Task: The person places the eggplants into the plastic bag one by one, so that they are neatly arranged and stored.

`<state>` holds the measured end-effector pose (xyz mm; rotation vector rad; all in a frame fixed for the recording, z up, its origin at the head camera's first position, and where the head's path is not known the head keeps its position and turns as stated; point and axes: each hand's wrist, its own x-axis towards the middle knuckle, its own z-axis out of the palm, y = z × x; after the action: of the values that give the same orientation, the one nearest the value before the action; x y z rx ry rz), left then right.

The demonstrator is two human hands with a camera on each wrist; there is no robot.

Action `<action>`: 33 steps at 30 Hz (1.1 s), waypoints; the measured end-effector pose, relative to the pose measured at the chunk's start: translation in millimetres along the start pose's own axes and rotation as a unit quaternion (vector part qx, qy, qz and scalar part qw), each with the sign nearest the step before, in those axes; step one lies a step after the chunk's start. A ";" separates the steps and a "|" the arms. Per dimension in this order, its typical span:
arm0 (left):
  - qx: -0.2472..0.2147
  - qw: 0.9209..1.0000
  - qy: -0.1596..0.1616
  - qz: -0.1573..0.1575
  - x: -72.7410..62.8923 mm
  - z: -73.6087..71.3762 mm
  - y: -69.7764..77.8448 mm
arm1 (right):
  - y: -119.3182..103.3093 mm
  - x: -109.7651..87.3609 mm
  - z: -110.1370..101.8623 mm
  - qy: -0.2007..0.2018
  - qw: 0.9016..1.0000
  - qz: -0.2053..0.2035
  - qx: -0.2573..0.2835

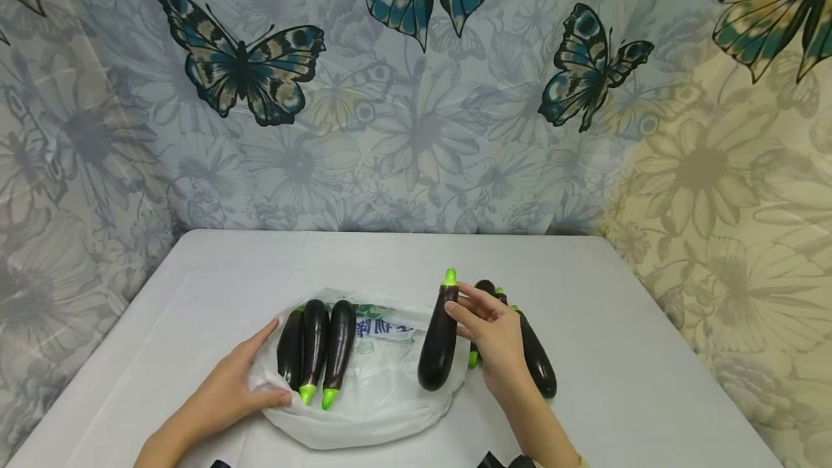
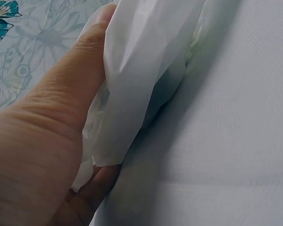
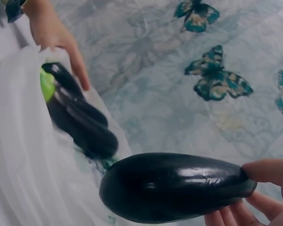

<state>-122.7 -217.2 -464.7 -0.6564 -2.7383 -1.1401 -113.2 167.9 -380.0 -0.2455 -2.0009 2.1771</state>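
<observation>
My right hand pinches a dark eggplant near its bright green stem end, over the right part of a white plastic bag. In the right wrist view that eggplant lies between thumb and fingertips, its thick end toward the bag. On the left my left hand grips the bag's rim, thumb on one side and fingers on the other; the left wrist view shows the thin plastic in that hold. Three eggplants lie side by side in the bag's left part, green ends toward me.
More eggplants lie on the white table right of the bag, partly hidden behind my right hand. Butterfly-patterned cloth hangs behind the table and along both sides. Small dark objects show at the bottom edge.
</observation>
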 end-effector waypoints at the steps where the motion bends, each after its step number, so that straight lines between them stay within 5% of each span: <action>1: 0.001 1.000 -0.001 -0.001 0.0 -0.3 0.1 | 1.1 -0.1 3.2 -0.004 1.000 0.001 0.008; 13: -0.001 1.000 -0.004 -0.008 -0.3 0.2 0.6 | 18.5 0.5 35.5 -0.041 0.999 0.031 0.015; 33: 0.000 1.000 -0.004 -0.004 0.7 0.0 2.3 | 30.5 0.7 54.7 -0.054 0.997 0.060 0.010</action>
<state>-122.4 -215.5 -463.0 -0.6524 -2.7493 -1.1424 -127.4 112.7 -405.8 -0.2559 -2.0701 2.3300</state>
